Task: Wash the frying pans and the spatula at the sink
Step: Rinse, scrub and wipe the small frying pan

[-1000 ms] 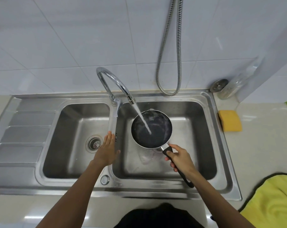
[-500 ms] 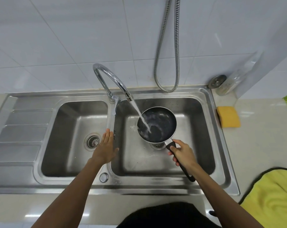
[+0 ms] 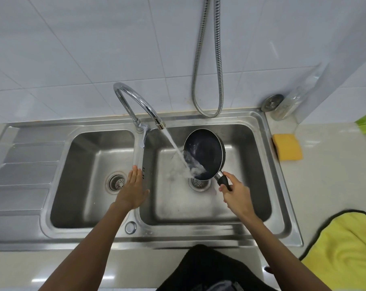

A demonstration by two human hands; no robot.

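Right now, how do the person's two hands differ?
The left hand is flat, fingers straight, holding nothing; the right hand grips the frying pan by its handle. The left hand is over the divider between the basins; the right hand is over the right basin. Both are bare.

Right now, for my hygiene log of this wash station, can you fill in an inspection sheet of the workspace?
Surface: steel sink, two basins; tap runs into the right one.
Job's things: pan tilted under the stream; spatula not seen.
Clutter: sponge, yellow cloth and jar on the counter, right.
Hands: left hand flat, open, at the divider; right hand grips the pan handle.
Cables: metal hose hangs on the wall.
Surroundings: white tiles.
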